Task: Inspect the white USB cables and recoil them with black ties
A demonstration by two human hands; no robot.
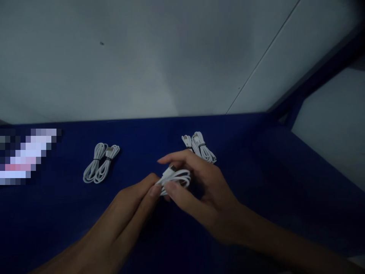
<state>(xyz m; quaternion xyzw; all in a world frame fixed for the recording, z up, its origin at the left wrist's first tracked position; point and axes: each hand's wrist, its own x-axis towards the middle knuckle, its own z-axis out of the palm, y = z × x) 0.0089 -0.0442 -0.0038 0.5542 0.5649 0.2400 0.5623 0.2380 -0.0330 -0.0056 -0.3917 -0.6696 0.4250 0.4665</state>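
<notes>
A coiled white USB cable [181,175] is held between my two hands, above the blue surface. Its plug with a metal end points up and to the right. My left hand [129,205] pinches the near end of the coil between thumb and fingers. With its thumb on the loops, my right hand [205,190] grips the same coil from the right, its index finger stretched out over it. Whether a tie goes round this coil is hidden by the fingers.
Two tied white cable coils [101,163] lie to the left on the blue table [142,140]. More tied white coils [203,146] lie behind my right hand, partly covered by it. A pale wall panel [128,68] rises at the back. A pixelated patch covers the far left.
</notes>
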